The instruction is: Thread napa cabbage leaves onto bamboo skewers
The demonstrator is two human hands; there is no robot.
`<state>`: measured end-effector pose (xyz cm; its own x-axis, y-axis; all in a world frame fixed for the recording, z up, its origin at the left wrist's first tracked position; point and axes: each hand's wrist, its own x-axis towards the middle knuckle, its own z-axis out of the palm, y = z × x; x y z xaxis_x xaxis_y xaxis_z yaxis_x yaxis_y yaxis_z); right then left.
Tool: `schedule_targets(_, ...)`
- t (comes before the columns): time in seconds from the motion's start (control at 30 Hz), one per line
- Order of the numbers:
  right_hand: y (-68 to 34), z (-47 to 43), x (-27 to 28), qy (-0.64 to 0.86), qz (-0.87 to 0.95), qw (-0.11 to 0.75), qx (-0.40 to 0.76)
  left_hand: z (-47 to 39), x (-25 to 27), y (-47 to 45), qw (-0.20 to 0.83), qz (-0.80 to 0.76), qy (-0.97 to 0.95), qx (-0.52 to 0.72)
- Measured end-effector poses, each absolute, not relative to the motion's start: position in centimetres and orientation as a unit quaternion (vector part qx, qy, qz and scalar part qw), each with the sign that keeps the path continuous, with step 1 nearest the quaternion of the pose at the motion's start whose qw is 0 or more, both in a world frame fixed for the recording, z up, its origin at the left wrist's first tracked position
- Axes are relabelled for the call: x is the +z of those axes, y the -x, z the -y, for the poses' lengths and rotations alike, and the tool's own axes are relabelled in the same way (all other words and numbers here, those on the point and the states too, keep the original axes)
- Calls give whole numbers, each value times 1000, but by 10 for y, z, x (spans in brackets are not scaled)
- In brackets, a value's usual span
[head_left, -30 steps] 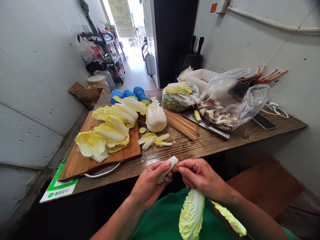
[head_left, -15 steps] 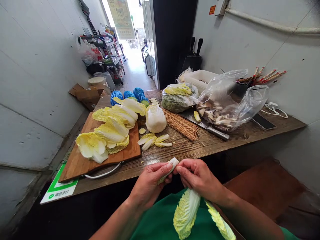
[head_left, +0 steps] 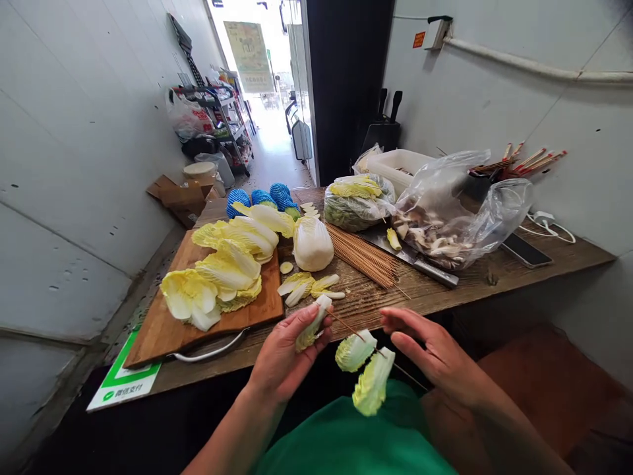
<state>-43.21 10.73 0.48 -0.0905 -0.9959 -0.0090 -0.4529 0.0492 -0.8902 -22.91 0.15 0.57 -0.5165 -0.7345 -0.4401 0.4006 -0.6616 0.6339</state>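
Between the thumb and fingers of my left hand [head_left: 291,353] is a folded cabbage leaf [head_left: 312,328], pierced near its white end by a thin wooden skewer [head_left: 346,324]. Two more cabbage leaves, one pale and curled [head_left: 355,351] and one yellower [head_left: 374,382], hang on the same skewer to the right. My right hand [head_left: 425,346] is beside them with its thumb and fingers apart, holding nothing. The skewer's far end passes below that hand. Small leaf pieces [head_left: 309,287] lie on the table just beyond my left hand.
A cutting board [head_left: 148,336] with large cabbage leaves [head_left: 230,267] is at left on the wooden table [head_left: 257,353]. Behind stand a cabbage head [head_left: 313,244], loose skewers [head_left: 363,256], a knife [head_left: 435,272], a bag of mushrooms [head_left: 440,237] and a phone [head_left: 527,250].
My right hand has let go and moved right, its fingers spreading. The skewer with its leaves now shows between my hands; my left hand has shifted slightly left, still gripping the leaf.
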Motion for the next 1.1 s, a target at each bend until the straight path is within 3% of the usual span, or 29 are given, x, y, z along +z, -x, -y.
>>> schedule_targets(0.1,436,-114,2,565,-615,439,-330,1,5,229,361,263,-350,-823)
schedule_targets(0.2,432,-114,-2,538,-587,496,-347,0,4,233,370,290,-351,-810)
schedule_targets(0.57,432,-126,-7,566,-621,397,-369,-2,10,231,384,302,-372,-789)
schedule_targets(0.73,426,-122,-3,568,-616,398,-374,-12,11,237,315,320,-368,-814)
schedule_targets(1.1,428,-118,0,557,-605,427,-375,-6,5,231,312,396,-321,-802)
